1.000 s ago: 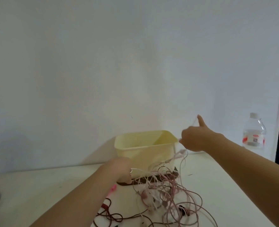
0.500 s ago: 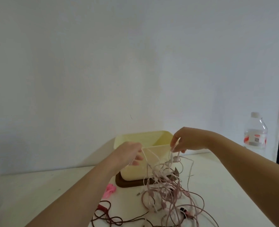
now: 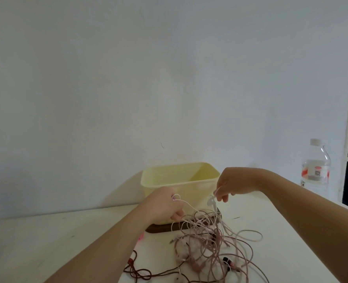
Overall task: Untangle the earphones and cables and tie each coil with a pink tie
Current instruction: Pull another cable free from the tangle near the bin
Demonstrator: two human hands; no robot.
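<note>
Two grips pinching thin pale cord (image 3: 186, 203): left hand (image 3: 165, 205) curled round a loop of it, right hand (image 3: 236, 182) nipping a strand at the fingertips just above a white earbud (image 3: 210, 201), both raised in front of the yellow tub (image 3: 158, 183). Rest of the pink earphone tangle (image 3: 211, 244) heaped on the surface (image 3: 46, 242) just this side of the tub, dark red cable (image 3: 140, 271) trailing at its left.

Risks, as judged:
- pulling apart too hard and cinching knots tighter
- dragging the whole heap up or off the near edge
- snagging an earbud or the jack plug (image 3: 172, 241)
- knocking the tub

Pink tie (image 3: 140, 236) half hidden behind the left forearm, easy to lose.

Containers:
- tub open, standing on a dark brown base (image 3: 160, 228); nothing seen against its inner wall, floor hidden
- clear water bottle (image 3: 316, 168) far right, capped, fill level unclear
</note>
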